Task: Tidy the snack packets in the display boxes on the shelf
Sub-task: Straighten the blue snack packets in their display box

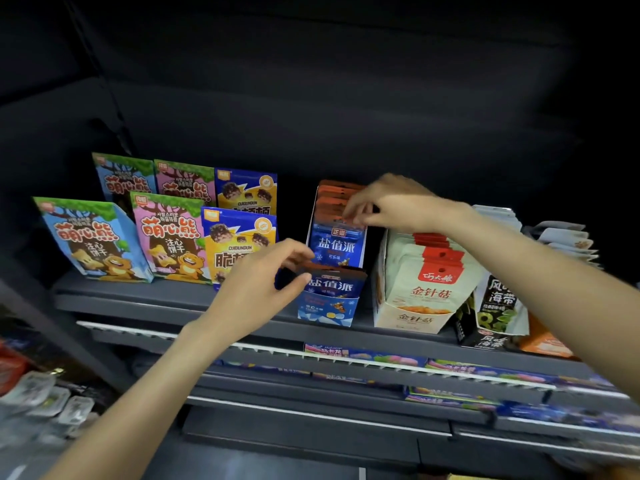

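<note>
Blue packet: a blue snack packet [330, 287] stands at the very front of the blue display box [327, 315], its top edge leaning toward the left.
Blue display box: sits on the dark shelf [138, 296], near the front edge, between the yellow-and-blue snack bags [239, 244] and the cream display box [412, 313].
Rear packets: behind the front packet stands a second blue packet [337, 244], upright; behind that, a row of orange-brown packet tops [334, 199] runs to the back of the white-walled box.
Left hand: the left hand [263, 282] pinches the top left corner of the front blue packet, thumb and fingers curled onto it.
Right hand: the right hand [384, 202] reaches over the cream box, its fingertips closed on the top of the orange-brown packets just behind the second blue packet.
Cream display box: holds a row of cream packets with red tops [438, 265], leaning back; it stands just right of the blue box.
Far right: a black seaweed box [485, 327] with packets, then an orange box [543, 341]; pale packets [568, 240] lie behind.
Left of shelf: blue bear biscuit bags [91, 237] and pink bear biscuit bags [169, 237], two deep, upright.
Below: lower shelves with price rails and colourful packets, blurred.
</note>
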The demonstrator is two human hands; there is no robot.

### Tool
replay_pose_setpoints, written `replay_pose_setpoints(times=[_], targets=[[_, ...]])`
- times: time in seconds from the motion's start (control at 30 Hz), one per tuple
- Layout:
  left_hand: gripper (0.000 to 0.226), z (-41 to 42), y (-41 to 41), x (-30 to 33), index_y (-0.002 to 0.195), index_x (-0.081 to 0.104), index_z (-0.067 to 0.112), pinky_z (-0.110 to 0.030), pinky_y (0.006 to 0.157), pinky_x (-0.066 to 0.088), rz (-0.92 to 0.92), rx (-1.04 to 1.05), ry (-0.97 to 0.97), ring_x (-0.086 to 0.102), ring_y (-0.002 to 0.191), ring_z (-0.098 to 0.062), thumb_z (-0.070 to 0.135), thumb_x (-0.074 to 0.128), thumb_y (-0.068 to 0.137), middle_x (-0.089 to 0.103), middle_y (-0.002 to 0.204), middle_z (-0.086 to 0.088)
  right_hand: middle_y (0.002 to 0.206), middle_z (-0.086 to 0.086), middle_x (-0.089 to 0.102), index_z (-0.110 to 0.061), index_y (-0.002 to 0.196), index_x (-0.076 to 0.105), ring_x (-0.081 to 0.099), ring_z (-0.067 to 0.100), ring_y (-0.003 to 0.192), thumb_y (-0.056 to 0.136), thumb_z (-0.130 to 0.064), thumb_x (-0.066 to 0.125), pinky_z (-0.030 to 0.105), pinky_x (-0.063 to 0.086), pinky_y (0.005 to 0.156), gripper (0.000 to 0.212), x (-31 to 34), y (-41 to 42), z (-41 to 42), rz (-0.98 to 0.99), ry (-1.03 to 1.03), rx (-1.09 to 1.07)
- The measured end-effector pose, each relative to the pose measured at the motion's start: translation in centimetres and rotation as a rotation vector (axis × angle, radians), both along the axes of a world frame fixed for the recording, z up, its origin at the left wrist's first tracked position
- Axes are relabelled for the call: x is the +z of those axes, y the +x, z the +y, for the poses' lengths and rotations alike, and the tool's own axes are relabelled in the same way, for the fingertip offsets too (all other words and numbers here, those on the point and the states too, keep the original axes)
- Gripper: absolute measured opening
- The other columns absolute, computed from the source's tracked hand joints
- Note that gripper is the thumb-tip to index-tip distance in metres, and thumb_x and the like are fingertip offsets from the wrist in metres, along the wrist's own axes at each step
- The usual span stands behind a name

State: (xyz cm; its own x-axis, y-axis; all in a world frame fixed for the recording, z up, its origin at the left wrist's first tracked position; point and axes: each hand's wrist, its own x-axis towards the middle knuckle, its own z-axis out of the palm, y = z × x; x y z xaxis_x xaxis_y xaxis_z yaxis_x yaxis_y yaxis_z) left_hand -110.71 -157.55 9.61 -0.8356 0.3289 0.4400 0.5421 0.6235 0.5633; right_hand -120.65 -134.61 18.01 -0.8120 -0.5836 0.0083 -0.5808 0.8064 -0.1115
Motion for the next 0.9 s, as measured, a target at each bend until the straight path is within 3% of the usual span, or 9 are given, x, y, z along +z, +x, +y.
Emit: replay_pose_setpoints(times=[0.13, 0.3, 0.43, 0.5, 0.6, 0.73, 0.8, 0.9], targets=[[0.023, -0.4, -0.1, -0.9, 0.113, 0.062, 0.022, -0.035, 0.073, 0.056, 0.014, 0.003, -0.089, 0.063, 0.089, -0.004, 0.026, 0.064, 0.090, 0.067, 0.098, 0.012, 0.120, -0.003, 0.064, -0.023, 0.126, 0.060, 0.057, 0.019, 0.111, 0.092, -0.028, 0.061, 0.031, 0.044, 0.085, 0.035, -1.6, -1.4, -1.6, 0.019, 0.207, 0.042], [0.030, -0.4, 0.1, -0.9, 0.113, 0.063, 0.022, -0.035, 0.072, 0.056, 0.021, -0.004, -0.083, 0.064, 0.088, -0.003, 0.035, 0.055, 0.087, 0.067, 0.097, 0.011, 0.130, 0.002, 0.056, -0.023, 0.136, 0.049, 0.050, 0.024, 0.120, 0.091, -0.033, 0.062, 0.035, 0.041, 0.091, 0.048, -2.6, -2.0, -2.5, 0.036, 0.251, -0.012], [0.027, -0.3, 0.0, -0.9, 0.113, 0.063, 0.022, -0.036, 0.071, 0.056, 0.032, 0.000, -0.081, 0.064, 0.087, -0.003, 0.033, 0.057, 0.088, 0.067, 0.098, 0.011, 0.132, 0.003, 0.053, -0.021, 0.133, 0.050, 0.047, 0.025, 0.122, 0.090, -0.032, 0.064, 0.038, 0.043, 0.094, 0.046, -2.3, -1.7, -2.9, 0.063, 0.250, 0.008], [0.026, -0.3, -0.1, -1.0, 0.113, 0.063, 0.022, -0.036, 0.071, 0.056, 0.032, 0.002, -0.084, 0.063, 0.087, -0.003, 0.031, 0.058, 0.089, 0.067, 0.097, 0.012, 0.126, 0.003, 0.055, -0.021, 0.125, 0.052, 0.050, 0.024, 0.116, 0.088, -0.033, 0.067, 0.038, 0.045, 0.091, 0.042, -2.3, -1.6, -3.1, 0.030, 0.209, 0.017], [0.026, -0.4, -0.1, -0.8, 0.112, 0.063, 0.023, -0.034, 0.072, 0.056, 0.009, 0.000, -0.069, 0.063, 0.086, -0.001, 0.035, 0.061, 0.089, 0.067, 0.097, 0.012, 0.103, -0.002, 0.058, -0.024, 0.100, 0.053, 0.056, 0.021, 0.099, 0.087, -0.031, 0.069, 0.034, 0.046, 0.077, 0.022, -2.2, -1.1, -3.0, -0.028, 0.129, 0.038], [0.043, -0.2, 0.1, -0.3, 0.106, 0.066, 0.025, -0.020, 0.071, 0.051, -0.035, -0.006, -0.022, 0.061, 0.088, 0.002, 0.057, 0.044, 0.087, 0.066, 0.094, 0.017, 0.102, -0.003, 0.061, -0.021, 0.111, 0.064, 0.057, 0.019, 0.096, 0.089, -0.033, 0.065, 0.031, 0.042, 0.075, 0.025, -0.6, 0.4, -2.3, 0.082, 0.024, 0.039], [0.039, -0.1, 0.1, 0.0, 0.098, 0.067, 0.021, -0.009, 0.071, 0.045, -0.074, -0.014, 0.079, 0.061, 0.088, 0.005, 0.053, 0.045, 0.093, 0.067, 0.089, 0.017, 0.104, -0.001, 0.063, -0.020, 0.107, 0.066, 0.057, 0.020, 0.099, 0.090, -0.035, 0.063, 0.034, 0.044, 0.078, 0.023, 0.6, 1.3, -1.5, 0.162, -0.076, 0.039], [0.028, 0.4, -0.6, 0.4, 0.094, 0.064, 0.019, -0.008, 0.066, 0.042, -0.180, 0.056, 0.215, 0.063, 0.079, 0.003, 0.040, 0.045, 0.097, 0.068, 0.084, 0.012, 0.095, -0.009, 0.057, -0.020, 0.102, 0.063, 0.057, 0.017, 0.093, 0.092, -0.034, 0.059, 0.035, 0.045, 0.079, 0.018, 2.3, 3.1, -0.1, 0.277, -0.243, 0.006]])
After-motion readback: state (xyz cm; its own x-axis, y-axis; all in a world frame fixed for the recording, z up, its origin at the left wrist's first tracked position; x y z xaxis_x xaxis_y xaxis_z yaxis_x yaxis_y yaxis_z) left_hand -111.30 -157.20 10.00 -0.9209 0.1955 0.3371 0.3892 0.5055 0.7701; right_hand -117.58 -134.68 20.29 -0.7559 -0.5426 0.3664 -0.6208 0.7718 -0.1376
